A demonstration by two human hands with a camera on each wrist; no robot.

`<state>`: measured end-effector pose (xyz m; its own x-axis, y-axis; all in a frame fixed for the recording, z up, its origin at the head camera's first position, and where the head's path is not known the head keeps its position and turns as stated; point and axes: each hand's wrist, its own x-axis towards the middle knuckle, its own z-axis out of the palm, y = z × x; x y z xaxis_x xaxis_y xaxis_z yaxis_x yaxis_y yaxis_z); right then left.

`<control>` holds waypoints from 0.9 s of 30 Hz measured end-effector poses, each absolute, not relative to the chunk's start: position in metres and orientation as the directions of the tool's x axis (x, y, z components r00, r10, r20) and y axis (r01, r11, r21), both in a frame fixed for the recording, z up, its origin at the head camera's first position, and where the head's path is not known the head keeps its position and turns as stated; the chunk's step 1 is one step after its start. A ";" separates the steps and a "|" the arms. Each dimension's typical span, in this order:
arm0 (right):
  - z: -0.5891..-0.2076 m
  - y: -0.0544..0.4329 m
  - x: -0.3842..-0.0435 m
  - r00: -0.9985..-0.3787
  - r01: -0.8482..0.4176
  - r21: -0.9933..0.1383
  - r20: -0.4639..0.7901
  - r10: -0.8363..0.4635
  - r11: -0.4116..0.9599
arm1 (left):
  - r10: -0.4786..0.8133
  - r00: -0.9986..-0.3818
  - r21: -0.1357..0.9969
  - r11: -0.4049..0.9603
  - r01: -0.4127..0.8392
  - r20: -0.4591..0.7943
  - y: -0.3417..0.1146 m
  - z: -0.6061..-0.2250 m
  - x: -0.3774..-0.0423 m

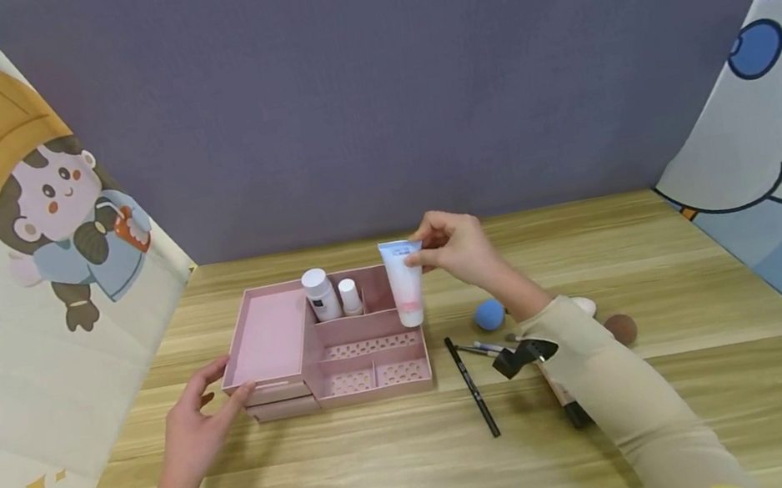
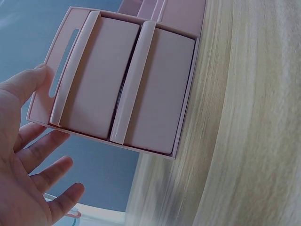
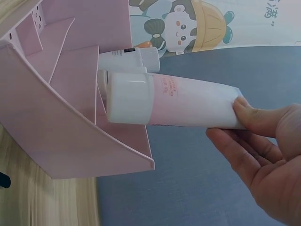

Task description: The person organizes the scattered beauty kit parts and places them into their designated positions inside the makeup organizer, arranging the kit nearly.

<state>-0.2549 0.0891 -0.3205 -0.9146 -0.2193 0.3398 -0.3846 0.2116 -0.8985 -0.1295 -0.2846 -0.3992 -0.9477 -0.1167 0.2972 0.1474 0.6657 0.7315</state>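
A pink desktop organizer (image 1: 275, 329) with two front drawers (image 2: 101, 75) stands on the table. At its left front corner my left hand (image 1: 194, 425) holds on, thumb at the front edge and fingers along the side. My right hand (image 1: 458, 249) pinches a white and pale pink squeeze tube (image 1: 407, 288) by its flat end, between thumb and fingers. Its white cap (image 3: 130, 98) points down over the organizer's back right compartment (image 1: 376, 287). In the back row stand a white bottle (image 1: 323, 296) and a smaller white-capped bottle (image 1: 349, 297).
Right of the organizer lie a black pencil-like stick (image 1: 471, 388), a blue sponge ball (image 1: 489, 314), slim brushes (image 1: 478, 349), a brown round puff (image 1: 622, 329) and a black-capped tube (image 1: 570, 403), partly under the right sleeve. A grey wall (image 1: 369, 95) rises behind the table (image 1: 365, 475).
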 end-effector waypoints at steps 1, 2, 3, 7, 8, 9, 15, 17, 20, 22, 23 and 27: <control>-0.321 0.088 -0.256 -0.913 -0.391 -0.896 0.348 -0.214 0.211 | -0.117 -0.947 0.732 0.665 0.149 0.300 -0.285 -0.399 -0.129; -0.321 0.087 -0.256 -0.910 -0.399 -0.893 0.358 -0.208 0.208 | -0.118 -0.946 0.732 0.665 0.150 0.301 -0.285 -0.399 -0.129; -0.321 0.087 -0.257 -0.908 -0.406 -0.892 0.368 -0.202 0.200 | -0.118 -0.946 0.731 0.666 0.151 0.303 -0.285 -0.399 -0.129; -0.323 0.083 -0.259 -0.896 -0.435 -0.884 0.406 -0.181 0.170 | -0.117 -0.946 0.731 0.665 0.152 0.303 -0.285 -0.398 -0.128; -0.324 0.082 -0.259 -0.894 -0.439 -0.884 0.412 -0.177 0.158 | -0.117 -0.947 0.732 0.665 0.151 0.301 -0.284 -0.398 -0.128; -0.324 0.081 -0.259 -0.892 -0.442 -0.885 0.417 -0.175 0.147 | -0.116 -0.947 0.732 0.665 0.150 0.299 -0.284 -0.397 -0.128; -0.329 0.075 -0.262 -0.867 -0.492 -0.862 0.472 -0.160 0.122 | -0.114 -0.950 0.729 0.669 0.144 0.292 -0.284 -0.396 -0.126; -0.331 0.073 -0.264 -0.849 -0.524 -0.843 0.505 -0.156 0.125 | -0.116 -0.949 0.730 0.668 0.143 0.292 -0.283 -0.396 -0.125; -0.334 0.070 -0.266 -0.828 -0.559 -0.817 0.540 -0.152 0.141 | -0.119 -0.949 0.732 0.666 0.143 0.294 -0.283 -0.395 -0.125; -0.337 0.068 -0.267 -0.821 -0.570 -0.808 0.551 -0.152 0.151 | -0.122 -0.948 0.734 0.664 0.143 0.295 -0.282 -0.395 -0.125; -0.339 0.067 -0.267 -0.822 -0.568 -0.808 0.549 -0.153 0.154 | -0.123 -0.947 0.734 0.664 0.143 0.295 -0.282 -0.395 -0.124; -0.345 0.063 -0.267 -0.826 -0.562 -0.809 0.541 -0.158 0.171 | -0.127 -0.947 0.733 0.666 0.139 0.295 -0.281 -0.394 -0.124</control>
